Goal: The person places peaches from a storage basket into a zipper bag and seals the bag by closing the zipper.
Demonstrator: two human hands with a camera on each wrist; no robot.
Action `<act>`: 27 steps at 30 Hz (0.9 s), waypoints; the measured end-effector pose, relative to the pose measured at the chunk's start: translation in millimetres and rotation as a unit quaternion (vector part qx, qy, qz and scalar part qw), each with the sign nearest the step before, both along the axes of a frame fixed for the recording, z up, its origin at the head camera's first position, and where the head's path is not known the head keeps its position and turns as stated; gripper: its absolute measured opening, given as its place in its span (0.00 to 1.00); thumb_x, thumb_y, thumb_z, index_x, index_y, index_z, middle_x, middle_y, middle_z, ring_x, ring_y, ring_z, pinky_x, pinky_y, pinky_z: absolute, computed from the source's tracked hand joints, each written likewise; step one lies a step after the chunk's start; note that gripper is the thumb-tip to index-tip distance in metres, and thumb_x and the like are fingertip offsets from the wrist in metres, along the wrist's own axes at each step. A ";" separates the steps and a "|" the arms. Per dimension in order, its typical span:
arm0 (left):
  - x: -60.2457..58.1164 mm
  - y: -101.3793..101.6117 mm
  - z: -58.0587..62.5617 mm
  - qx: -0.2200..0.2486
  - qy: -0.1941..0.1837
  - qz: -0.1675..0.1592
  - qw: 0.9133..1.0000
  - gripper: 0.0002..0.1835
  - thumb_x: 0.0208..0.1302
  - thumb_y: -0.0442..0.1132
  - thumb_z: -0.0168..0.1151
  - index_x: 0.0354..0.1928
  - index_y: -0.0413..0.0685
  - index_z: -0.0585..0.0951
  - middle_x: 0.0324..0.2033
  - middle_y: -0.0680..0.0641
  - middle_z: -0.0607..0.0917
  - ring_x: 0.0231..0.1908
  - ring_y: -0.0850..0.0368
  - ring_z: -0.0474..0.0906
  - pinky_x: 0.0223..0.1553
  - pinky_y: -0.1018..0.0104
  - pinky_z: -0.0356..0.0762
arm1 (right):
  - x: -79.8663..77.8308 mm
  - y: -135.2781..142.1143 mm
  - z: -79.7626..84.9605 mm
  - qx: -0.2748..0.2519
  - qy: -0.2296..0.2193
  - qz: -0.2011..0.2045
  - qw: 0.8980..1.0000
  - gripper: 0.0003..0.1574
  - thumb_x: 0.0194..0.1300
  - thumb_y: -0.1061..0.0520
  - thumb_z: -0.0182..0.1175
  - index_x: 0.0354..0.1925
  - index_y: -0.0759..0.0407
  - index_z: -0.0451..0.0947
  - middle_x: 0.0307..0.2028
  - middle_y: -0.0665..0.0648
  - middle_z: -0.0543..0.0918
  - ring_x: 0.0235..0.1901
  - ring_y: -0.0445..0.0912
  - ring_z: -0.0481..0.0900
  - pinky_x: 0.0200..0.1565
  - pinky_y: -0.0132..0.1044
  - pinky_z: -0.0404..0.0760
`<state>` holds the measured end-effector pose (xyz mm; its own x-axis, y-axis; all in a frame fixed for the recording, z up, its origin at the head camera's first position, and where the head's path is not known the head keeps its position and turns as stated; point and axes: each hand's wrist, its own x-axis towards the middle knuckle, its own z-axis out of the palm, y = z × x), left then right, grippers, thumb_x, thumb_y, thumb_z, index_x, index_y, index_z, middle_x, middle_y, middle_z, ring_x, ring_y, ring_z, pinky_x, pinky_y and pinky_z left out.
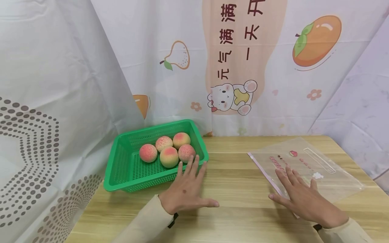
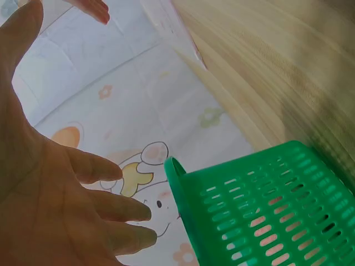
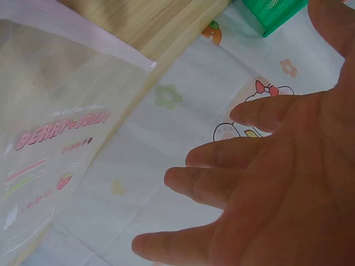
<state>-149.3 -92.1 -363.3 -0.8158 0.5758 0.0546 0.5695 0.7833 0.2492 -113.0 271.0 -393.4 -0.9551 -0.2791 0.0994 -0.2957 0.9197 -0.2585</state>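
Note:
A green plastic basket (image 1: 121, 182) with slotted walls stands at the left of the table, holding several peaches (image 1: 169, 157) grouped toward its right end. My left hand (image 1: 186, 190) is spread at the basket's front right corner, fingers straight and thumb out to the right; nothing is in it. In the left wrist view the basket's wall (image 2: 266, 205) is beside the fingers. On the right lies a clear zip bag (image 1: 331, 182) with a lilac slider edge and pink print. Above its near left part my right hand (image 1: 310, 202) is spread with straight fingers, holding nothing. Whether it touches the bag I cannot tell.
The wooden table (image 1: 234, 168) ends at the back against a white printed curtain (image 1: 182, 84) with fruit and a cartoon cat. A grey-dotted white cloth (image 1: 60, 118) hangs along the left side. Bare wood lies between basket and bag.

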 end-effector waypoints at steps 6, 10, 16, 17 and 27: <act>-1.4 7.6 -5.0 0.000 0.007 -0.011 1.000 0.65 0.52 0.77 0.62 0.78 0.40 0.50 0.76 0.30 0.45 0.75 0.36 0.32 0.68 0.29 0.37 | -2.8 2.1 -4.0 -0.006 -0.005 -0.004 1.000 0.54 0.68 0.35 0.59 0.74 0.68 0.55 0.69 0.83 0.55 0.65 0.80 0.56 0.53 0.85 0.42; -1.6 11.9 -9.3 -0.005 0.009 -0.019 1.000 0.64 0.52 0.77 0.62 0.78 0.40 0.51 0.76 0.31 0.45 0.75 0.34 0.34 0.68 0.29 0.39 | -4.5 3.6 -7.4 -0.010 -0.009 -0.006 1.000 0.54 0.68 0.34 0.60 0.74 0.68 0.56 0.69 0.83 0.54 0.65 0.81 0.55 0.52 0.85 0.42; -0.5 17.8 -13.8 -0.009 0.018 -0.029 0.999 0.63 0.52 0.77 0.62 0.77 0.39 0.54 0.76 0.30 0.45 0.75 0.32 0.38 0.68 0.30 0.43 | -8.4 5.3 -12.1 -0.005 -0.015 -0.011 1.000 0.54 0.67 0.34 0.61 0.73 0.69 0.58 0.69 0.83 0.54 0.66 0.79 0.55 0.50 0.86 0.45; -0.2 18.7 -14.2 -0.009 0.019 -0.031 0.999 0.63 0.52 0.76 0.62 0.77 0.39 0.54 0.76 0.30 0.45 0.75 0.32 0.38 0.68 0.30 0.43 | -9.0 5.4 -12.8 -0.002 -0.014 -0.012 1.000 0.54 0.66 0.33 0.61 0.72 0.69 0.58 0.69 0.83 0.55 0.66 0.79 0.55 0.49 0.86 0.46; 1.3 30.2 -19.3 -0.013 0.033 -0.047 0.998 0.63 0.51 0.76 0.63 0.76 0.39 0.56 0.76 0.31 0.45 0.76 0.35 0.38 0.70 0.35 0.44 | -11.9 8.1 -20.4 0.003 -0.019 -0.020 1.000 0.55 0.66 0.33 0.61 0.72 0.70 0.59 0.68 0.83 0.56 0.66 0.78 0.55 0.48 0.86 0.48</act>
